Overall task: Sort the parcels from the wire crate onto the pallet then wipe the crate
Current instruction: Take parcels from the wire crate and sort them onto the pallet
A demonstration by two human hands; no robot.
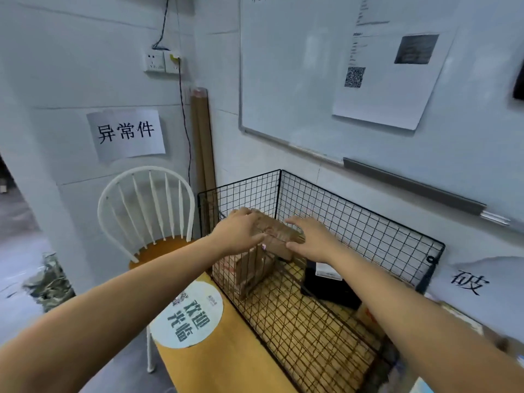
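I'm reaching both arms into the wire crate (354, 222) on the table (226, 358) and taking the top cardboard box (276, 232), which is sitting high in the far left corner on a second box (252, 268) standing under it. My left hand (241, 229) is gripping the box's left end, fingers curled over the top, thumb on the near face. My right hand (312, 239) is spread wide and fairly flat against the right end, thumb touching the near face (not really clamping, as far as I can tell). To lift well, I'm thinking: close the right hand in, squeeze evenly from both ends, go straight up clear of the mesh rim before swinging out, so the second box isn't tipping. A black parcel (329, 287) is lying on the crate floor near my right wrist. The pallet isn't in view.
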